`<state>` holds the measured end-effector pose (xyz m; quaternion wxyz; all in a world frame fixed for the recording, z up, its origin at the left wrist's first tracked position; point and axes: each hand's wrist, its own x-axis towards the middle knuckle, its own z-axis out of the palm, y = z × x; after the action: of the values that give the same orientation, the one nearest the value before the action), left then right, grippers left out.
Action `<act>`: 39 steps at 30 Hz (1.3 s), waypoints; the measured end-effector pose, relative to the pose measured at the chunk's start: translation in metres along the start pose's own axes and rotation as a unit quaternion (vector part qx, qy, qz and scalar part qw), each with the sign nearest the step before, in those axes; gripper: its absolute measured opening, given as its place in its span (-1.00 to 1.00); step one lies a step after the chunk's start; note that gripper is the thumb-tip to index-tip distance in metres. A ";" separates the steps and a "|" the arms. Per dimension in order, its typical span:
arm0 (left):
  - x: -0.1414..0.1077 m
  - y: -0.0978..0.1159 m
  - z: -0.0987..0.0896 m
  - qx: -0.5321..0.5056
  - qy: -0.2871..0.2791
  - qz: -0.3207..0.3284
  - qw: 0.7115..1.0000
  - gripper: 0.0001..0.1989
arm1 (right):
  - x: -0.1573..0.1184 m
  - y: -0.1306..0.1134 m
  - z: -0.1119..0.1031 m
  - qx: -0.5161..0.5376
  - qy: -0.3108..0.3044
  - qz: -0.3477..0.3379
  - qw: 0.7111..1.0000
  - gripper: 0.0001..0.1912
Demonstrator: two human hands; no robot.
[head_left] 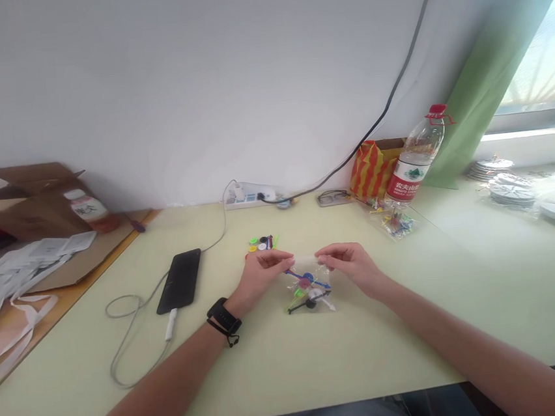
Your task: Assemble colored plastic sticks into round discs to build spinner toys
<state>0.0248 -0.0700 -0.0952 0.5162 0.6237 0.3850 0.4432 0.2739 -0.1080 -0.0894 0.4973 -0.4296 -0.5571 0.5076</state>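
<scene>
Pinching opposite top corners of a clear bag [311,288] with left hand [263,275] and right hand [354,268]; best drawn evenly taut, with colored pieces [308,277] clear of both hands' grip.

our left hand [261,278] and right hand [354,267] hide the upper corners of the clear bag [309,288]; the right edge cuts off the window [546,71] we see.
</scene>
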 end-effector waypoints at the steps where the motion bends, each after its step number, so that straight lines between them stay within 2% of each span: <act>1: 0.000 0.000 0.000 0.006 0.000 -0.002 1.000 -0.66 | 0.000 -0.001 0.000 -0.008 -0.001 -0.007 1.000 -0.62; 4: 0.001 0.001 -0.001 0.022 -0.006 -0.014 1.000 -0.60 | -0.001 -0.002 0.000 -0.025 -0.003 -0.033 0.999 -0.58; 8: 0.001 0.003 -0.001 0.027 -0.026 -0.013 0.999 -0.69 | -0.001 -0.001 -0.002 -0.044 -0.009 -0.050 0.998 -0.62; 17: -0.004 0.007 0.008 0.016 -0.048 0.001 0.999 -0.72 | -0.001 -0.003 0.006 -0.095 -0.082 -0.011 0.992 -0.65; 20: -0.006 0.007 0.013 0.017 -0.054 0.010 0.998 -0.68 | -0.003 -0.005 0.010 -0.087 -0.080 -0.022 0.993 -0.66; 24: -0.006 0.005 0.016 0.029 -0.101 0.007 0.994 -0.72 | -0.004 -0.005 0.013 -0.087 -0.080 -0.019 0.993 -0.65; 31: -0.001 0.004 0.004 0.023 -0.092 0.002 0.995 -0.74 | 0.000 -0.004 0.000 -0.047 -0.068 -0.008 0.997 -0.68; 39: -0.001 0.007 0.002 0.009 -0.100 -0.022 0.995 -0.70 | 0.001 -0.007 -0.007 -0.048 -0.071 -0.015 0.996 -0.71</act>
<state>0.0261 -0.0727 -0.0884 0.5560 0.6609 0.3490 0.3636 0.2812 -0.1066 -0.0824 0.4427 -0.4078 -0.6211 0.5019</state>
